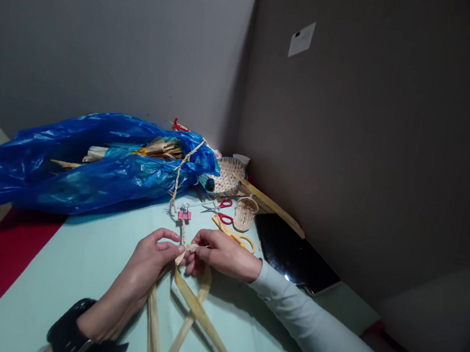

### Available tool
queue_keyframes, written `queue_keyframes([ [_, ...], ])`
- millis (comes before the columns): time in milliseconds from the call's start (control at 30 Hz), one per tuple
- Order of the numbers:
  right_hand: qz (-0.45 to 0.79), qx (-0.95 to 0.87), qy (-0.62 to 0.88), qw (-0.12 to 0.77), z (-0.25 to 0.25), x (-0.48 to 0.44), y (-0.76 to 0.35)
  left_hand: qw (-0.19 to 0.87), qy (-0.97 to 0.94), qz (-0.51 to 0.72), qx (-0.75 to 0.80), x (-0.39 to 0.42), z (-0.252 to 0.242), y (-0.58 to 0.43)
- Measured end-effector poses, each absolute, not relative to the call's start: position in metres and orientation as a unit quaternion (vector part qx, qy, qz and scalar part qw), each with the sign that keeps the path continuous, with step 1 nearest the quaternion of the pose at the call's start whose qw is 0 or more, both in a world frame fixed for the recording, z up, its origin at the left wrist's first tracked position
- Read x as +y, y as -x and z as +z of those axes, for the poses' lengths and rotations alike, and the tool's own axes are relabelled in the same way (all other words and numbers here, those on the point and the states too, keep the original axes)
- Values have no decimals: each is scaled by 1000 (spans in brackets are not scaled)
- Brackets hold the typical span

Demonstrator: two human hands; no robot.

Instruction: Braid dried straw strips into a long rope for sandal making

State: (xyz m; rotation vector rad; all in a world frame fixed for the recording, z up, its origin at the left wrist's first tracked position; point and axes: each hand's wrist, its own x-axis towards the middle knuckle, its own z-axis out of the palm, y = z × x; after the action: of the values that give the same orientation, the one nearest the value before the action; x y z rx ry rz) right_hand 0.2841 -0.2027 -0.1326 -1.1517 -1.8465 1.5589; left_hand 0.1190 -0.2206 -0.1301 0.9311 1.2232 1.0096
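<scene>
My left hand (155, 257) pinches a braid of pale dried plant strips (183, 232) near its working end. Close beside it, my right hand (212, 251) is closed on one of the flat strips at the same spot. Several long, loose strips (201, 312) fan out below my fingers toward the near edge of the table. A pink binder clip (184, 214) sits on the braid just beyond my hands. From the clip, the finished part of the braid (177, 177) runs up over a blue plastic bag.
The blue bag (99, 193) lies open at the left with bundled strips (161, 148) inside. Red-handled scissors (224, 219), yellow-handled scissors (247, 242), a small woven cup (246, 214), a woven basket (228, 176) and a black tablet (294, 252) lie to the right, near the walls.
</scene>
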Motion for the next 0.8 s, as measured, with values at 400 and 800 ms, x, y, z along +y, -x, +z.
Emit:
queue_keyframes([
  [400, 444, -720, 463, 265, -139, -199, -274, 390, -626, 341, 582, -225, -136, -112],
  [800, 438, -672, 515, 304, -139, -209, -264, 199, -712, 196, 644, -236, -119, -118],
])
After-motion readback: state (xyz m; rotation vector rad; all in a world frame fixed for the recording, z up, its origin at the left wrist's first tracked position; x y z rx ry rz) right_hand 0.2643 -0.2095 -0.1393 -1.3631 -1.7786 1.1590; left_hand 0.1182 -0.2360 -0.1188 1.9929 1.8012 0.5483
